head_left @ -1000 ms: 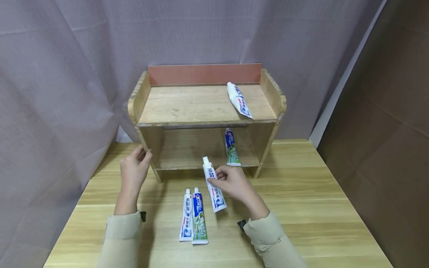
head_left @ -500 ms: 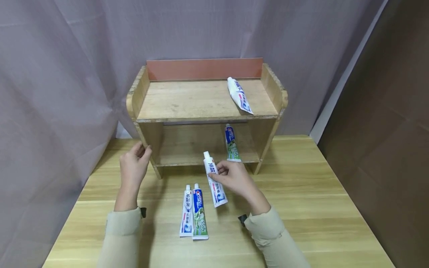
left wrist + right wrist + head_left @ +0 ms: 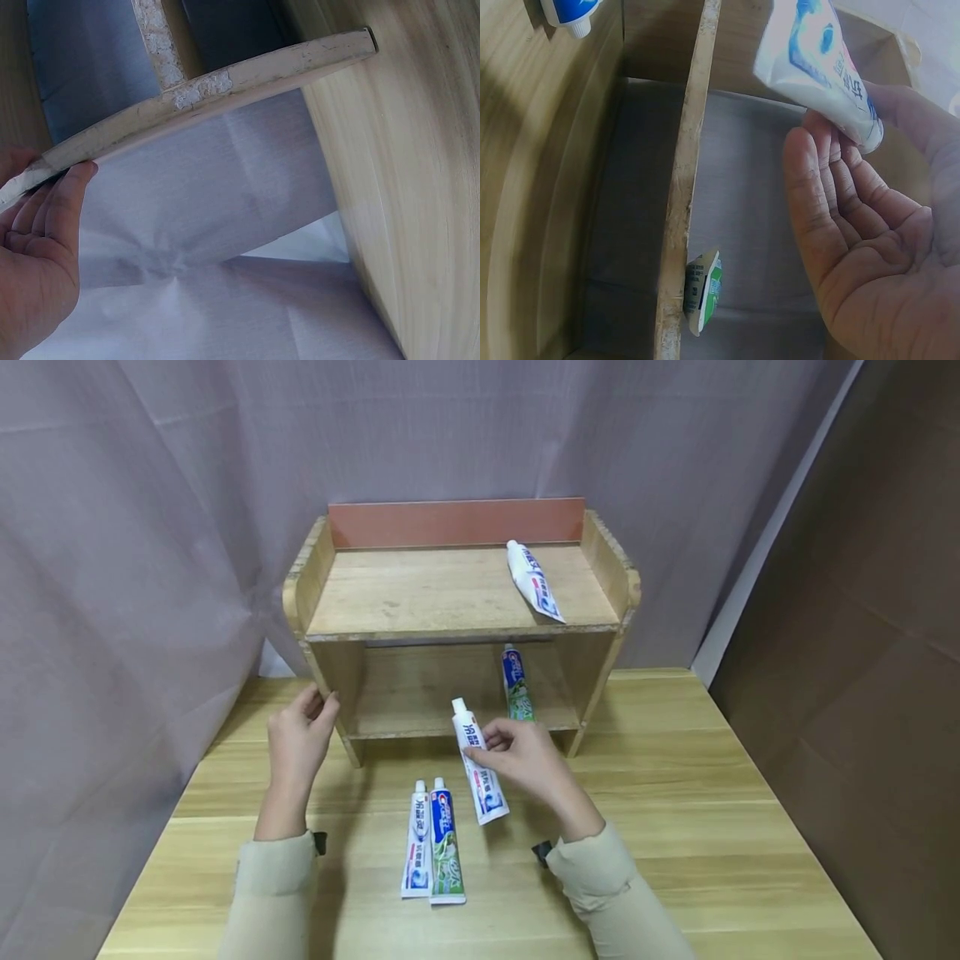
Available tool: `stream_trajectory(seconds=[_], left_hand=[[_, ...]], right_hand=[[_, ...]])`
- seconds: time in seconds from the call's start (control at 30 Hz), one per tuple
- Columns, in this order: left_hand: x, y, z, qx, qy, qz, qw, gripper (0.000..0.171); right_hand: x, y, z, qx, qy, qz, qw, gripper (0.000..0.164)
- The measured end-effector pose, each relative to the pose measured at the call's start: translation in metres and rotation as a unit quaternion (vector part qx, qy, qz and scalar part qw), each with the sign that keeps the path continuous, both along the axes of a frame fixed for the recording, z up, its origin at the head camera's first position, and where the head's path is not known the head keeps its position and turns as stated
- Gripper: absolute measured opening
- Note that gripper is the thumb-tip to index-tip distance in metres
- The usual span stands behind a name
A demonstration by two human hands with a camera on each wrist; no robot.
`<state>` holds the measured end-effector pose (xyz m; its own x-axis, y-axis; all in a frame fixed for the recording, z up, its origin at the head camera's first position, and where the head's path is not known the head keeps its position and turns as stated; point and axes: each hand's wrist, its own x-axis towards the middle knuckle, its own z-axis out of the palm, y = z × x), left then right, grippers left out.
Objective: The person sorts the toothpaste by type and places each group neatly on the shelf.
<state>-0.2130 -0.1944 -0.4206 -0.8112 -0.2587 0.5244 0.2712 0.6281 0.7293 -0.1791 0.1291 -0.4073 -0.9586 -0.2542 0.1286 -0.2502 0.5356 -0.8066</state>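
My left hand (image 3: 302, 727) grips the front edge of the left side panel of a two-tier wooden shelf (image 3: 405, 593); in the left wrist view, thumb and fingers (image 3: 64, 202) lie on either side of that panel. With thumb and fingers my right hand (image 3: 528, 764) pinches a white toothpaste tube (image 3: 474, 752), cap pointing away, above the table before the lower tier. On the lower tier lies a blue and green toothpaste tube (image 3: 516, 681), its near end partly behind my right hand. Another white toothpaste tube (image 3: 534, 585) lies slanted on the upper tier, toward the right.
On the wooden table (image 3: 712, 827) in front of the shelf lie a white tube (image 3: 417, 852) and a blue and green tube (image 3: 447, 852), side by side. A grey curtain (image 3: 450, 435) hangs behind the shelf. A brown surface (image 3: 855, 652) stands at the right.
The right hand and its toothpaste tube have moved slightly forward or up, now covering the near end of the lower-tier tube. My left hand stays on the panel. The view bobs slightly.
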Motion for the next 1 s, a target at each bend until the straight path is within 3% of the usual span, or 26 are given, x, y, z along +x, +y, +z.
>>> stream_trajectory(seconds=[1.0], left_hand=[[0.0009, 0.0008, 0.0008, -0.002, 0.006, 0.0, 1.0, 0.024]], right_hand=[[-0.0035, 0.0008, 0.0092, -0.01, 0.031, 0.012, 0.999, 0.023]])
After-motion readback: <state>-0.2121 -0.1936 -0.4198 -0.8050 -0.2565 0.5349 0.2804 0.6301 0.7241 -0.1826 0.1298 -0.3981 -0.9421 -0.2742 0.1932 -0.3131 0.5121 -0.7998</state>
